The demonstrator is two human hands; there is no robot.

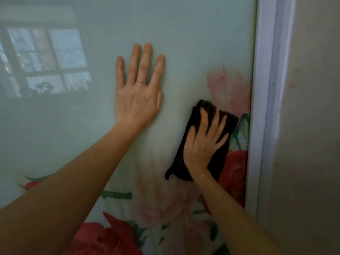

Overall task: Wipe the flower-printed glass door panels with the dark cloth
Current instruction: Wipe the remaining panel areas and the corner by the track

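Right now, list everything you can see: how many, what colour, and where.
glass door panel: one, pale grey-green with red and pink printed flowers, fills most of the view
dark cloth: one, black, flat on the panel near its right edge
door frame: one, white, right of the panel
wall: one, beige, far right
window reflection: one, greyish, upper left of the glass
left hand: one, flat on the glass, fingers spread
right hand: one, presses the cloth
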